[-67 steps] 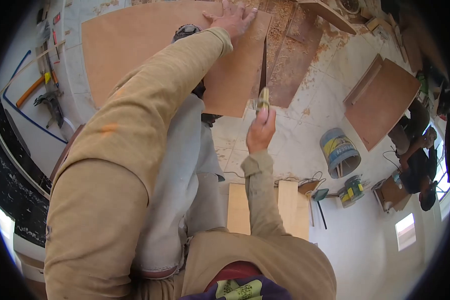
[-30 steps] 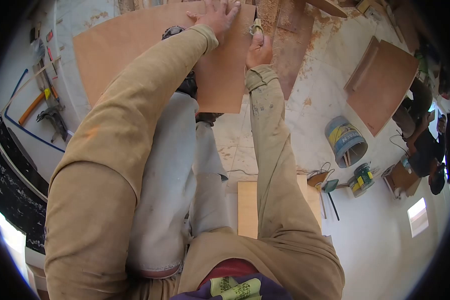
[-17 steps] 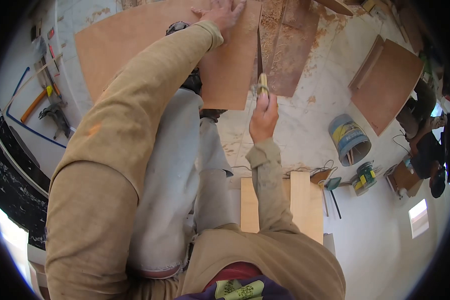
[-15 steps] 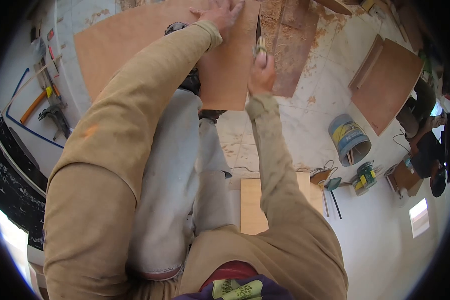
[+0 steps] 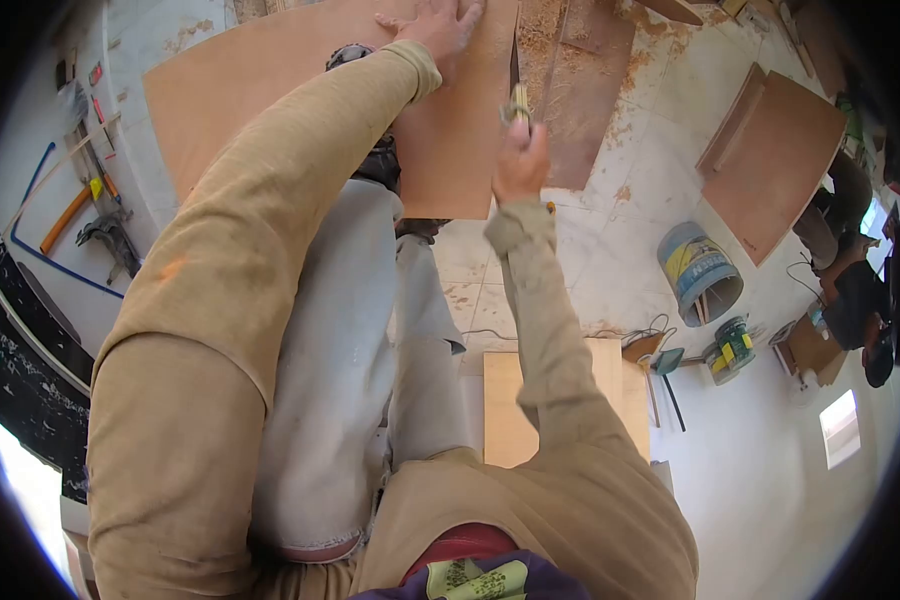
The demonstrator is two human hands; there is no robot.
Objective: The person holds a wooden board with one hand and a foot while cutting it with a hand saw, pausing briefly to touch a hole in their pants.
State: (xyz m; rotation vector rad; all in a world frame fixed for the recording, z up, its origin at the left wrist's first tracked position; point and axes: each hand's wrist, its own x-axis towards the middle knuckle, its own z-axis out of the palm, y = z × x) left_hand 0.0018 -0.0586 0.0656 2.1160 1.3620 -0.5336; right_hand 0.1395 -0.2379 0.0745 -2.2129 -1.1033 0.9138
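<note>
My left hand (image 5: 440,32) lies spread on a reddish-brown wooden board (image 5: 445,140) near its top edge, fingers apart. At the board's right edge, my right hand (image 5: 521,160) is wrapped round the handle of a saw (image 5: 519,105). The narrow dark blade points away from me along that edge; part of it is hidden by the board. My knee and a dark shoe show at the board's near side.
Wood shavings (image 5: 542,25) cover brown panels beyond the saw. At the right are another board (image 5: 778,160), a bucket (image 5: 692,262) and green cans (image 5: 735,342). A hammer (image 5: 65,217) and a clamp (image 5: 110,232) lie left. A light panel (image 5: 505,410) lies near my right arm.
My right hand and the saw have shifted slightly toward me along the board's edge. My left hand stays pressed on the board. The whole view has tilted a little.
</note>
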